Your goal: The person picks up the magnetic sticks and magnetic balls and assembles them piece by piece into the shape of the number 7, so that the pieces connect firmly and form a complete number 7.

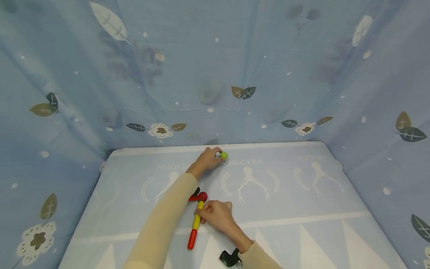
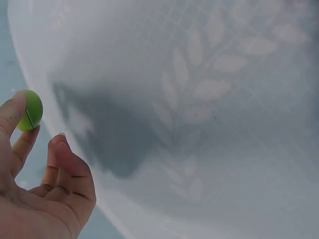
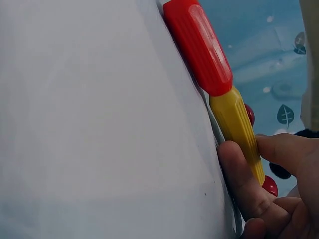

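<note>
In the head view my left hand (image 1: 209, 158) reaches to the far edge of the table and pinches a small green ball (image 1: 224, 155) between thumb and finger. A dark seam crosses the ball (image 2: 32, 112) in the left wrist view, where the other fingers of the left hand (image 2: 55, 194) curl loosely apart from it. Nearer, my right hand (image 1: 217, 215) pinches the yellow part of a stick-shaped toy (image 1: 196, 221) with a red grip end. A red ball (image 1: 202, 196) shows at the toy's far end. My left sleeve partly hides red pieces there.
The table (image 1: 295, 198) has a pale printed cover. A blue patterned curtain (image 1: 215, 74) hangs behind it and along both sides. A black wrist device (image 1: 230, 257) sits by my right sleeve, and my left forearm (image 1: 164, 220) stretches across the table.
</note>
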{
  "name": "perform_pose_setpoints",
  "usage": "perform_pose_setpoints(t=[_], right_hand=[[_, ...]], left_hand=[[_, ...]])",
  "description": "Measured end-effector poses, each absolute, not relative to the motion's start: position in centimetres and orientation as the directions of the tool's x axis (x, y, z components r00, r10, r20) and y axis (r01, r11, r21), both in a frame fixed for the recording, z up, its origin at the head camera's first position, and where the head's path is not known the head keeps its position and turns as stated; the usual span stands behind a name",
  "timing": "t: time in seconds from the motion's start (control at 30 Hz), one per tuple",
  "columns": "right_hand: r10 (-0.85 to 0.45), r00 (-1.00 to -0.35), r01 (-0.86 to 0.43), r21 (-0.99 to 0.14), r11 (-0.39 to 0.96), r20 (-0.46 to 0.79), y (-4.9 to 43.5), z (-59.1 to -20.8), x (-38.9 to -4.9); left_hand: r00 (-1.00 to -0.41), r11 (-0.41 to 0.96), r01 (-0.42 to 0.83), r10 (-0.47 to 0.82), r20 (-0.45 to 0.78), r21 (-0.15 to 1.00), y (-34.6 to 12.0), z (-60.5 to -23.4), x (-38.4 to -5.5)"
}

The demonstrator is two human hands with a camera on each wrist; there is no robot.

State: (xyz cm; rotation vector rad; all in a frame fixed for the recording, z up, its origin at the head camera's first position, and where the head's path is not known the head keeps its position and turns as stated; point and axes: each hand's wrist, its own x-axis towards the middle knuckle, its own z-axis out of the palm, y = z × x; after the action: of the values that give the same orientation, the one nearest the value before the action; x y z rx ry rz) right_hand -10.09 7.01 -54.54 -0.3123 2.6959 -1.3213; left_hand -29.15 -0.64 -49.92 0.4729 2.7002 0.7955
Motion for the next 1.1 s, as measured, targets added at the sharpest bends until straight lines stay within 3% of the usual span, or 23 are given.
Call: perform_pose_setpoints(t=[0.2,0.4,0.8,1.1], right_hand=[[-0.24,-0.971,-0.134,-0.793,0.595,-0.017,7.0,-54.5,-10.0],[-0.242,-0.969,-0.119,-0.785,0.607,-0.041,7.0,-54.5,-10.1],[-0.244,-0.969,-0.115,-0.783,0.611,-0.049,6.8,-54.2,-10.0],[-0.24,-0.97,-0.122,-0.781,0.613,-0.037,6.8,-54.2,-10.1]], left_hand=[[-0.899,0.759,0.275,0.42,-0.122,0.59,-1.8,-48.5,-27.6],[-0.893,0.659,0.285,0.446,-0.057,0.696,-3.8,-47.8,-25.4],[-0.909,0.612,0.239,0.415,-0.049,0.754,-9.2,-45.7,-18.9],[-0.933,0.559,0.155,0.354,-0.066,0.814,-12.8,-47.2,-13.8]])
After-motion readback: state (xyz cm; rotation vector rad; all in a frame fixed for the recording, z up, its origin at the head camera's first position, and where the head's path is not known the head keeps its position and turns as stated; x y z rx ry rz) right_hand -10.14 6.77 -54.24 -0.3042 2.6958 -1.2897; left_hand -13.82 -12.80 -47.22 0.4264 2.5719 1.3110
